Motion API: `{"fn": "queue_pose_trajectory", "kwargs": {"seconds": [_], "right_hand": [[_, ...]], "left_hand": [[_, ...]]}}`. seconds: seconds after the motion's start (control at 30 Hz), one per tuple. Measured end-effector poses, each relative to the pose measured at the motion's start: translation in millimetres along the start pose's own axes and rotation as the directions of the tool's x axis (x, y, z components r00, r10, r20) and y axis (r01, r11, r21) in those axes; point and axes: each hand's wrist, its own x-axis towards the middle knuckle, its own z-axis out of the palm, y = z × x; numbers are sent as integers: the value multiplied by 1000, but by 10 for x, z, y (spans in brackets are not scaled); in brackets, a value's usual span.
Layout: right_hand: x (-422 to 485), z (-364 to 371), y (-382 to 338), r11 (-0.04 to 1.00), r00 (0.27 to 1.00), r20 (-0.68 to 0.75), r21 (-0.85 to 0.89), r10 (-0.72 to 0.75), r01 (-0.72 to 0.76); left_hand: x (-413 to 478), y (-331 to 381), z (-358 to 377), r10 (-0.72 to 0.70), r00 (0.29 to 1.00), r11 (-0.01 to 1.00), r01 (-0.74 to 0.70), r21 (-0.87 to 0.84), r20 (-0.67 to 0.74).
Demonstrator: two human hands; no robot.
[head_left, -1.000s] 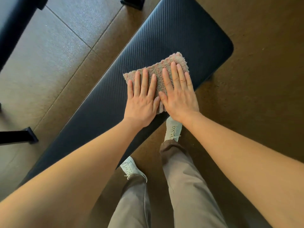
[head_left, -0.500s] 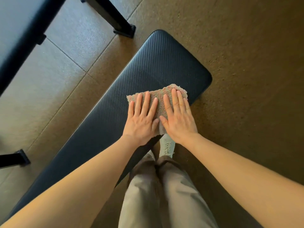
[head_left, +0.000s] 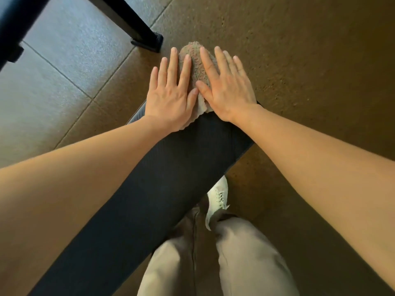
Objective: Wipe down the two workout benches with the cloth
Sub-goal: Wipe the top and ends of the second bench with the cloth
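Observation:
A black ribbed workout bench (head_left: 171, 180) runs from the lower left up to the middle of the head view. Its far end is hidden under my hands. A fuzzy beige-pink cloth (head_left: 195, 67) lies bunched at that far end, its tip poking out past my fingers. My left hand (head_left: 171, 90) and my right hand (head_left: 224, 84) press flat on the cloth side by side, fingers spread, thumbs nearly touching. The second bench (head_left: 12, 20) shows as a dark edge at the top left.
A black metal leg with a foot (head_left: 145, 40) of the second bench stands just beyond the cloth. My beige trousers (head_left: 245, 259) and a white shoe (head_left: 218, 197) are beside the bench on the right. Brown speckled floor (head_left: 310, 60) surrounds everything; grey tiles (head_left: 53, 67) lie at left.
Both hands have pushed the cloth along the bench to its far end, where it has bunched up and hangs over the edge. The view has shifted forward with them.

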Motion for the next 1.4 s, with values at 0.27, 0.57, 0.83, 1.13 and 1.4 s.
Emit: {"fn": "queue_pose_trajectory", "kwargs": {"seconds": [0.27,0.57,0.83,1.13,1.4], "right_hand": [[-547,172,400,995,998,11,71,62,-63],[-1637,580,434,906,970,92,346,226,-244],[-2010,557,250,282,874,369,843,317,-458],[-1330,383,675,-22,843,361,923,400,-385],[-1058,307,986,87,879,407,895,248,-438]], "left_hand": [[48,353,33,231,973,966,-229,123,2],[-615,927,336,364,912,914,-389,116,187],[-773,1188,240,435,865,869,-476,134,250],[332,1412,64,520,814,774,-578,260,260],[948,1150,-88,550,794,745,-607,276,260]]}}
